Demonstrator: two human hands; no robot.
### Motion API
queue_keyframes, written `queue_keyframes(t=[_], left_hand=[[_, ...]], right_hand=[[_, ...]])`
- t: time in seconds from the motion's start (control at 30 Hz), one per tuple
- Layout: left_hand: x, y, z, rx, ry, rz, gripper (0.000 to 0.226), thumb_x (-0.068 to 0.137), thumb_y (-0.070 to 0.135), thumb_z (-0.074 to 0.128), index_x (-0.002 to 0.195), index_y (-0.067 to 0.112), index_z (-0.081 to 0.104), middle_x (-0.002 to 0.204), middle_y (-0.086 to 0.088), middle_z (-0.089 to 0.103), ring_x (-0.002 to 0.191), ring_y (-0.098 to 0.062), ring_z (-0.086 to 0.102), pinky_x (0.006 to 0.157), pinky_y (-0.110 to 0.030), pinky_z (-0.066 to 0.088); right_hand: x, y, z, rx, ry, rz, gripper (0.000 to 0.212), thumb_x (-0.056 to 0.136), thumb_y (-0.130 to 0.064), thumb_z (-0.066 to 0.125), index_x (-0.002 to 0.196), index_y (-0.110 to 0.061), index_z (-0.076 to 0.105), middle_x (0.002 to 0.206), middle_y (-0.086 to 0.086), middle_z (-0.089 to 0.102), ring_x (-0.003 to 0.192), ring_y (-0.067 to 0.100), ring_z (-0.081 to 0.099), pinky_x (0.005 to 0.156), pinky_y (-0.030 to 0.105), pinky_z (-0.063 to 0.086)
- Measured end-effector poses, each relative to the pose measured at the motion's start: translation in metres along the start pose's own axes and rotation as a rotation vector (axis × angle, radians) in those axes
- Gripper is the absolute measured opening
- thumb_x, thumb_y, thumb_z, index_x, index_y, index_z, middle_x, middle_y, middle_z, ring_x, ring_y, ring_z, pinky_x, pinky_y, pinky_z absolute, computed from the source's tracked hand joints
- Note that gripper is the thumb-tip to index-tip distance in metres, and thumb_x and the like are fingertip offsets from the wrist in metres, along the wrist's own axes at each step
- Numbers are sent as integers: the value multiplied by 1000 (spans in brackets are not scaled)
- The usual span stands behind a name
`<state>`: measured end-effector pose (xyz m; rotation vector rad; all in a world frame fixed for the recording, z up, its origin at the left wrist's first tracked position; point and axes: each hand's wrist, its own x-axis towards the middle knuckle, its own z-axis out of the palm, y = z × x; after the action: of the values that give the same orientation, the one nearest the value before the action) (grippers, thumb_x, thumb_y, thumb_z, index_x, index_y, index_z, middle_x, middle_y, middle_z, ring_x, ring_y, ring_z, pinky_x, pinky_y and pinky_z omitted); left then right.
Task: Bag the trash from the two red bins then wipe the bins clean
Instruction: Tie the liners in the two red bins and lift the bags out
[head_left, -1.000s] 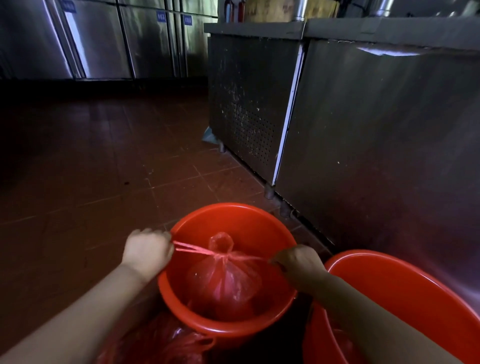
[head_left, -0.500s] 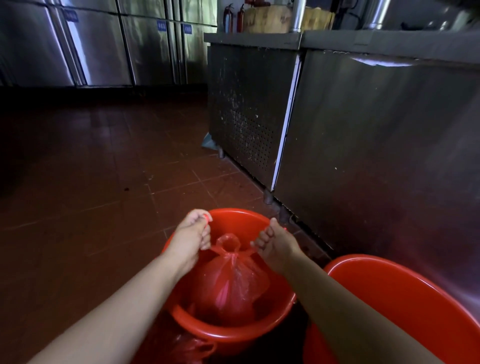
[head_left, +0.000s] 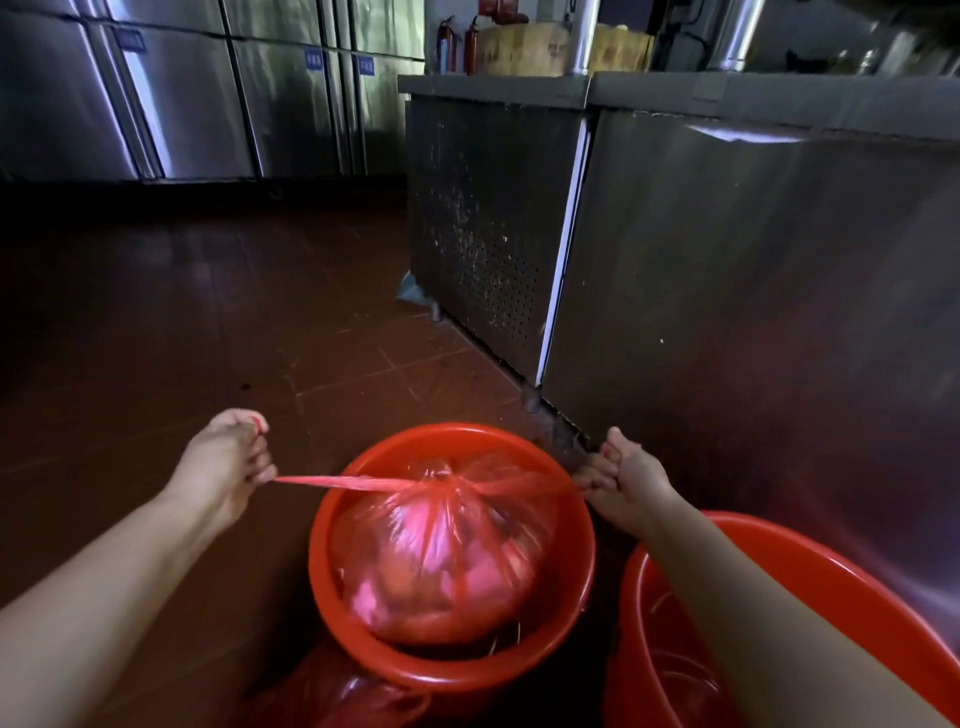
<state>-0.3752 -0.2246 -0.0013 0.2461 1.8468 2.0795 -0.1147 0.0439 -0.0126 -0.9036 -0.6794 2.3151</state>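
1. Since half a second ago, both hands have swung apart from above the knot, drawing the bag's two tails out taut to either side.
2. A red trash bag (head_left: 441, 551), full and knotted at its top, sits inside the near red bin (head_left: 582, 525) on the tiled floor (head_left: 208, 322), at 6 o'clock in view.
3. Left hand (head_left: 228, 467) lies at 9 o'clock of the bin, fingers curled tight round the left tail (head_left: 337, 482).
4. Right hand (head_left: 623, 480) lies at 3 o'clock of the bin, just past its rim, fingers curled round the short right tail.
5. A second red bin (head_left: 857, 597) stands at 4 o'clock, just beside the first.
6. More red plastic (head_left: 337, 696) lies at the first bin's 7 o'clock.
7. A steel counter (head_left: 727, 260) runs at 1 o'clock; steel cabinets (head_left: 182, 93) line the wall at 11 o'clock.
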Motion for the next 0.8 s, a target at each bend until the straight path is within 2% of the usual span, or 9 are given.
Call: queue_keyframes(t=[0.17, 0.3, 0.37, 0.43, 0.5, 0.57, 0.6, 0.7, 0.8], left_hand=[[-11, -4, 8, 70, -1, -217, 31, 97, 2, 29, 70, 9, 44, 34, 4, 24, 23, 0, 18, 32, -6, 15], [-22, 21, 34, -102, -298, -477, 23, 95, 5, 32, 91, 0, 53, 32, 8, 24, 21, -2, 18, 29, -7, 14], [-33, 31, 56, -206, -468, -572, 26, 95, 13, 35, 103, -1, 56, 33, 8, 25, 22, -3, 20, 30, -10, 15], [-47, 32, 79, -226, -586, -614, 27, 93, 19, 42, 103, 1, 59, 34, 8, 25, 23, -2, 20, 30, -10, 15], [-61, 28, 100, -143, -668, -599, 21, 90, 18, 48, 100, 7, 63, 35, 8, 25, 25, -1, 20, 30, -10, 14], [-72, 24, 115, -63, -716, -572, 15, 91, 17, 50, 94, 12, 64, 37, 7, 26, 26, 0, 19, 30, -10, 13], [-76, 24, 119, -43, -723, -565, 15, 92, 16, 50, 90, 13, 64, 38, 7, 25, 26, 0, 19, 30, -9, 13], [-77, 27, 123, -65, -685, -578, 16, 90, 13, 51, 77, 9, 59, 37, 7, 24, 25, -1, 18, 29, -9, 12], [-73, 34, 119, -198, -633, -640, 14, 86, 12, 53, 74, 7, 55, 36, 7, 24, 24, -1, 18, 27, -11, 14]], right_hand=[[-3, 4, 11, -315, -41, -56, 54, 102, -33, 34, 52, -16, 30, 38, -1, 26, 34, 14, 26, 55, 31, 34], [-13, -6, 49, -611, -284, -188, 41, 102, -29, 33, 76, -3, 49, 63, 8, 63, 61, 18, 60, 67, 26, 49], [-19, -2, 70, -825, -395, -272, 39, 101, -26, 37, 81, 3, 55, 64, -3, 65, 59, 10, 53, 61, 24, 45], [-26, 6, 88, -941, -477, -361, 36, 98, -26, 45, 75, -5, 63, 60, 0, 52, 51, 6, 41, 54, 23, 38], [-33, 12, 101, -970, -507, -443, 41, 97, -23, 48, 60, -22, 66, 71, 16, 47, 54, 6, 42, 53, 17, 38], [-38, 14, 108, -933, -500, -489, 48, 97, -19, 48, 52, -25, 63, 82, 33, 47, 66, 14, 45, 60, 15, 40], [-40, 14, 109, -894, -507, -487, 45, 96, -20, 49, 55, -24, 64, 80, 33, 45, 68, 20, 44, 67, 20, 40], [-35, 22, 101, -733, -518, -411, 34, 97, -25, 45, 68, -17, 61, 75, 14, 49, 71, 28, 46, 78, 38, 38], [-28, 40, 80, -634, -478, -275, 28, 100, -25, 38, 80, -15, 55, 92, 5, 62, 84, 18, 62, 84, 30, 48]])
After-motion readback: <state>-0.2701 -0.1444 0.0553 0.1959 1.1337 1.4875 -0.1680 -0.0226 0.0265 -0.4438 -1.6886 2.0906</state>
